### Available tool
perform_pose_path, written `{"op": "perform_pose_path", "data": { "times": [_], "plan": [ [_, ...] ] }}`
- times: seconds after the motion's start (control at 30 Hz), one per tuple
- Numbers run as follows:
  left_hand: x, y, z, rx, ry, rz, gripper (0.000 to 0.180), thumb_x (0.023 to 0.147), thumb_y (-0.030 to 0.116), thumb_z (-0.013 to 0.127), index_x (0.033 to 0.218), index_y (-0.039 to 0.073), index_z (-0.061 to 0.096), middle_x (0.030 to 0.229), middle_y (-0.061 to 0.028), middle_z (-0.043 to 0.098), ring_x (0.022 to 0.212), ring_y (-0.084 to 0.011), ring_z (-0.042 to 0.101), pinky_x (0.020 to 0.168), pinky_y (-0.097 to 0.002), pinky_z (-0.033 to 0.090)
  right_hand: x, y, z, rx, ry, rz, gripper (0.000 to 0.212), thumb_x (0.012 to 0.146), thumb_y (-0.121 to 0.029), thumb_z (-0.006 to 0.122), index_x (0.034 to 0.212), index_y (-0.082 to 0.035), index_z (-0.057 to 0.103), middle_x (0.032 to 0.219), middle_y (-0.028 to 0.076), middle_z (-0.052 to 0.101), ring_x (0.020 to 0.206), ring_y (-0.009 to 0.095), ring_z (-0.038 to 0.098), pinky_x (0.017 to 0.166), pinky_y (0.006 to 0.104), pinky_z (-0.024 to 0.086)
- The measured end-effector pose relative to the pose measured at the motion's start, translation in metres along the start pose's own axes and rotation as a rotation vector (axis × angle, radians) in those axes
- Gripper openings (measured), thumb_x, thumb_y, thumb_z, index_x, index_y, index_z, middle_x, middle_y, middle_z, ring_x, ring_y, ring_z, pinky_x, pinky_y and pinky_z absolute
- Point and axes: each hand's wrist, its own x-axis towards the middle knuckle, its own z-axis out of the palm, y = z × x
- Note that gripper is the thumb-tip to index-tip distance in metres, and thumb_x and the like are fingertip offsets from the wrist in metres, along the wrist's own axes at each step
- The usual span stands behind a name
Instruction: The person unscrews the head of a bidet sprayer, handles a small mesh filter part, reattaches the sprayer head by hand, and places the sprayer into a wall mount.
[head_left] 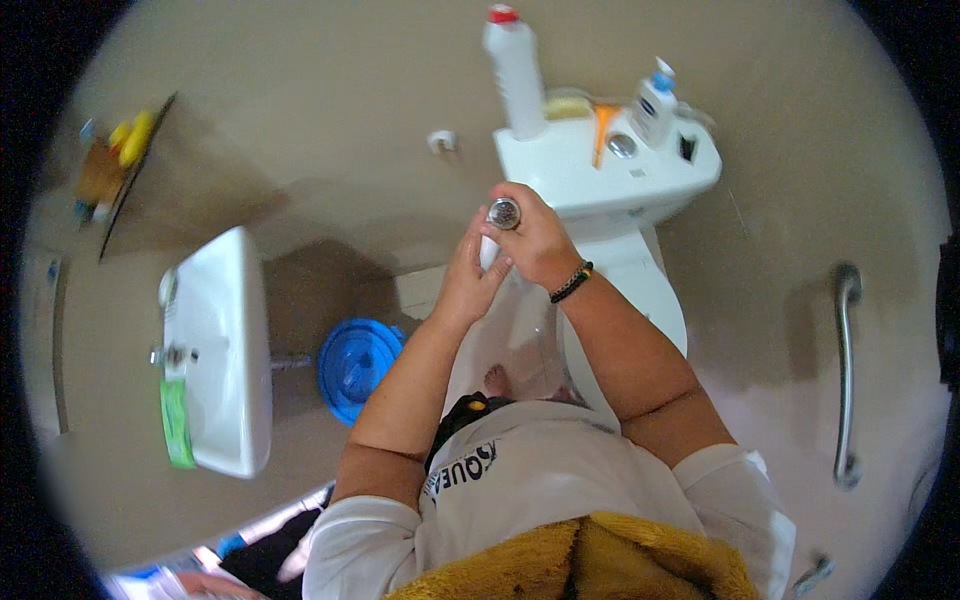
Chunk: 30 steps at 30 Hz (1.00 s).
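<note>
Both hands meet in front of me, beside the front left corner of the toilet tank (555,165). They hold a small white sprayer (488,252) with a round silver face turned up. My right hand (535,240) is closed around its head from the right, a dark braided bracelet on the wrist. My left hand (472,275) is closed against the white part from the left, its fingers partly behind it. Where the sprayer's lower end leads is hidden by the hands.
On the tank stand a white bottle with a red cap (517,85), an orange tool (603,135) and a pump bottle (653,112). A sink (225,380) with a green cloth (175,425) and a blue bucket (358,372) are left. A grab bar (845,375) runs along the right wall.
</note>
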Motion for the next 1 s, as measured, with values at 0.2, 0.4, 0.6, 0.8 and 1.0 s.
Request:
{"op": "perform_pose_path", "data": {
  "times": [0.2,0.4,0.6,0.8,1.0],
  "plan": [
    [0.02,-0.038,0.05,0.087,-0.259,-0.079,0.058,0.071,0.017,0.053,0.121,0.017,0.025,0.104,-0.021,0.046,0.093,-0.0321,0.048,0.075,-0.0347,0.039,-0.067,0.095,-0.041,-0.4,0.145,0.107,0.05,0.064,-0.01,0.059,0.11,-0.005,0.039,0.109,0.014,0.04,0.102,0.022,0.039,0.079,0.0297,0.039],
    [0.011,-0.07,0.097,0.202,-0.576,-0.103,0.056,0.071,0.016,0.053,0.12,0.023,0.027,0.086,-0.0231,0.053,0.082,-0.0356,0.052,0.069,-0.0368,0.041,-0.282,0.231,-0.141,-0.579,0.504,1.208,0.025,0.069,-0.019,0.055,0.088,-0.002,0.054,0.079,0.013,0.057,0.074,0.025,0.055,0.066,0.0305,0.043],
    [0.002,-0.08,0.122,0.437,-0.853,-0.253,0.056,0.07,0.016,0.053,0.12,0.02,0.028,0.085,-0.024,0.052,0.08,-0.0351,0.053,0.067,-0.0372,0.042,-0.343,0.293,-0.1,-0.66,0.39,1.537,0.035,0.067,-0.03,0.058,0.085,-0.001,0.051,0.082,0.016,0.056,0.081,0.028,0.053,0.069,0.0337,0.042],
    [0.005,-0.09,0.125,0.352,-0.729,-0.177,0.053,0.071,0.016,0.053,0.118,0.018,0.03,0.087,-0.0234,0.052,0.08,-0.0358,0.052,0.068,-0.0367,0.042,-0.346,0.327,-0.061,-0.646,0.442,1.765,0.044,0.064,-0.042,0.054,0.08,-0.001,0.056,0.083,0.014,0.055,0.084,0.026,0.051,0.075,0.0322,0.04],
    [0.002,-0.071,0.126,0.354,-0.714,-0.229,0.054,0.07,0.016,0.055,0.118,0.017,0.03,0.086,-0.0228,0.053,0.08,-0.0363,0.052,0.067,-0.0366,0.042,-0.329,0.319,-0.058,-0.699,0.351,1.749,0.027,0.075,-0.03,0.042,0.078,-0.009,0.059,0.079,0.006,0.057,0.08,0.02,0.053,0.064,0.0299,0.042]
  ]
}}
